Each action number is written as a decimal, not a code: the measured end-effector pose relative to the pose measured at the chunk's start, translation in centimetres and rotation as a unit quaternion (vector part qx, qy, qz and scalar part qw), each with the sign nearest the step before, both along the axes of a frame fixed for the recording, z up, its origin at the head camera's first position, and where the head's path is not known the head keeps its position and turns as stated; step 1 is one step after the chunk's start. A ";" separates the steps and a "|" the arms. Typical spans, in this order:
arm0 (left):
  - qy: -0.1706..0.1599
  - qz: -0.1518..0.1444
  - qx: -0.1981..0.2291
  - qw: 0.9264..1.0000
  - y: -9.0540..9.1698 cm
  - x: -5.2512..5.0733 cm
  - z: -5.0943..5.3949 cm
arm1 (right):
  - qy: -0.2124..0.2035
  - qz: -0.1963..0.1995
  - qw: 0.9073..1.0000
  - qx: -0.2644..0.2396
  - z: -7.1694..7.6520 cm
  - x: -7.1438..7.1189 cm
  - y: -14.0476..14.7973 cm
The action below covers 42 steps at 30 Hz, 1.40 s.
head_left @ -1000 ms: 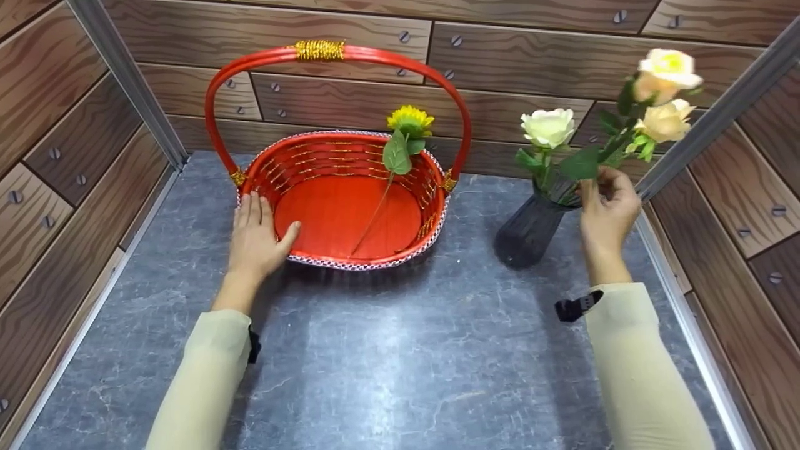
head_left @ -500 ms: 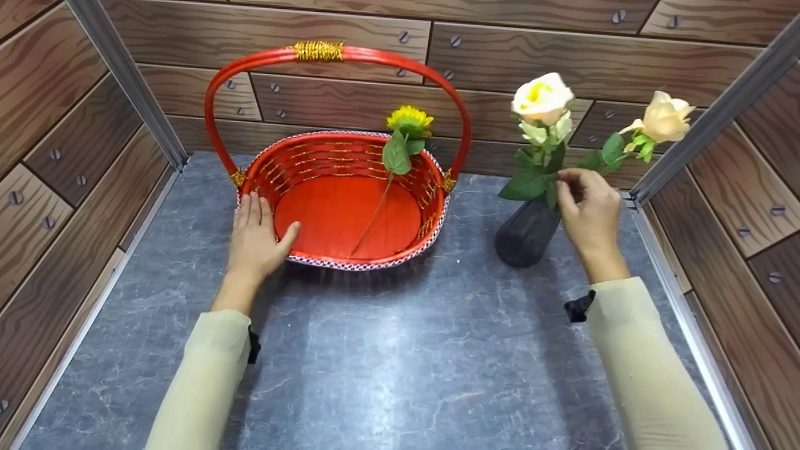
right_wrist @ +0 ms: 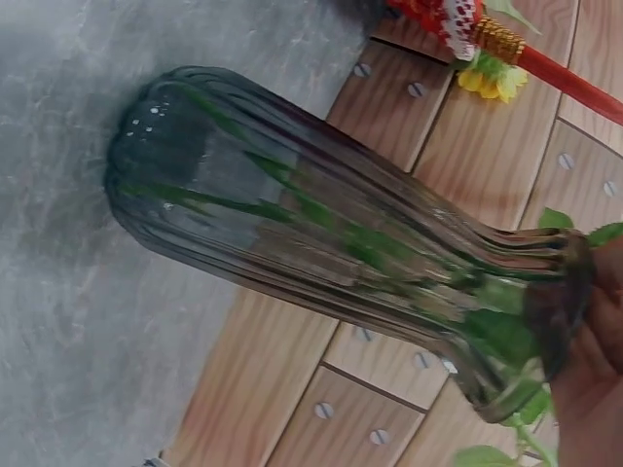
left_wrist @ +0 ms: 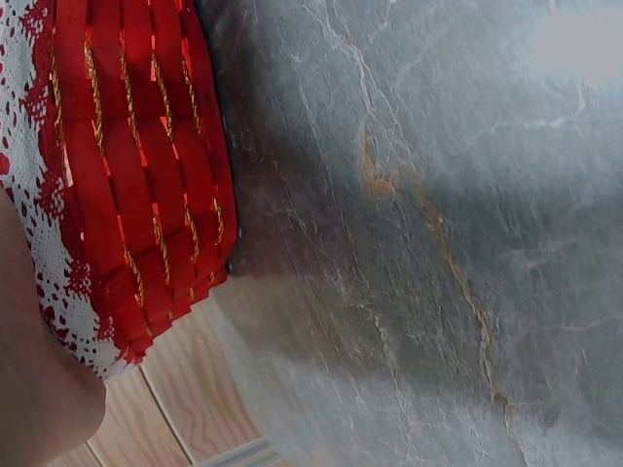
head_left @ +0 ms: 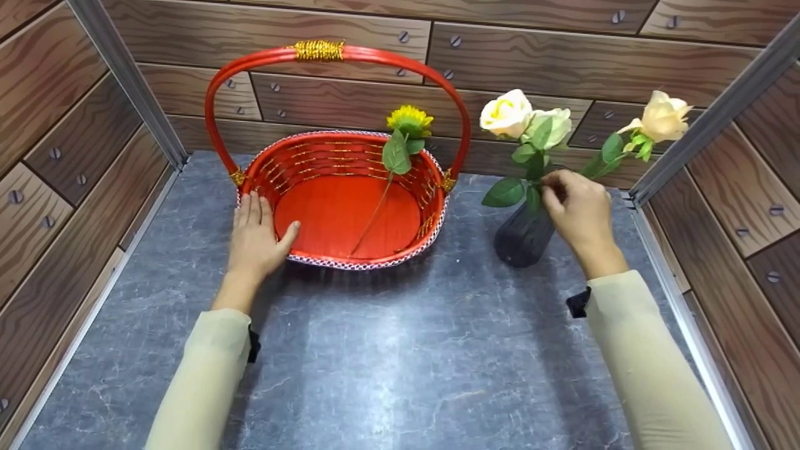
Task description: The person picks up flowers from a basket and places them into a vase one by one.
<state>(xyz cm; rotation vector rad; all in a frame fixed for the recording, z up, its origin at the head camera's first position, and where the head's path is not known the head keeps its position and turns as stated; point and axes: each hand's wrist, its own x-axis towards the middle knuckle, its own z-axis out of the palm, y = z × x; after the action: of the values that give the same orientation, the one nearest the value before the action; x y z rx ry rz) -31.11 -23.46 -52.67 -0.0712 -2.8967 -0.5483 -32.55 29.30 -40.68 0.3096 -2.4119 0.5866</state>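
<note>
My left hand (head_left: 253, 240) rests with straight fingers on the left rim of a red woven basket (head_left: 350, 215); in the left wrist view part of the hand (left_wrist: 39, 360) lies against the basket's white lace edge (left_wrist: 58, 243). A sunflower (head_left: 409, 122) leans inside the basket, its head over the back right rim. At the mouth of a dark see-through vase (head_left: 522, 240), my right hand (head_left: 581, 215) pinches a cream rose (head_left: 506, 114) by its stem. A greenish-white rose (head_left: 553, 128) and a peach rose (head_left: 662, 117) also stand in the vase. Green stems (right_wrist: 331, 219) show through its glass.
A tall red handle (head_left: 400, 59) with gold wrapping arches over the basket. Wood-patterned walls (head_left: 350, 100) with metal corner posts enclose the grey marbled surface (head_left: 387, 362) at the back and on both sides.
My right hand has moved left with the cream rose, whose bloom has come down from the far right to beside the greenish-white one. The left hand and basket have stayed put.
</note>
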 end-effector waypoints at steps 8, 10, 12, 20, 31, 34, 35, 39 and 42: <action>0.000 0.001 -0.006 1.000 0.0 0.0 0.0 | -0.068 -0.038 0.996 0.038 1.6 0.2 -0.4; 0.001 0.000 -0.004 1.000 0.0 0.0 0.1 | -0.060 -0.042 0.997 0.036 1.7 0.4 -0.3; 0.004 -0.001 -0.005 1.000 0.1 0.1 0.2 | -0.045 -0.041 0.998 0.031 1.7 0.7 -0.3; 0.009 0.000 -0.003 1.000 0.1 0.1 0.1 | 0.038 -0.022 0.999 -0.015 1.7 1.8 -0.4; 0.009 0.001 0.000 1.000 0.1 0.0 0.0 | 0.070 0.058 0.991 -0.095 1.6 4.0 -4.7; 0.008 0.000 -0.001 1.000 0.1 0.0 0.1 | 0.060 0.086 0.987 -0.122 1.1 4.1 -6.4; 0.008 0.000 0.000 1.000 0.1 0.0 0.1 | 0.054 0.094 0.985 -0.131 0.9 4.2 -7.0; 0.008 0.000 0.001 1.000 0.2 0.0 0.2 | 0.007 0.123 0.974 -0.192 0.1 4.0 -9.7; 0.009 0.001 0.000 1.000 0.1 0.0 0.2 | -0.065 0.152 0.948 -0.273 -0.5 3.8 -11.8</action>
<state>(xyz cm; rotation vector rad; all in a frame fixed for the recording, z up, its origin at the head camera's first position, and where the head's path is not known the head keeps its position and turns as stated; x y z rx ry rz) -31.15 -23.32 -52.49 -0.0716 -2.8797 -0.5433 -28.76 17.49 -41.17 0.4110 -2.2182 1.4138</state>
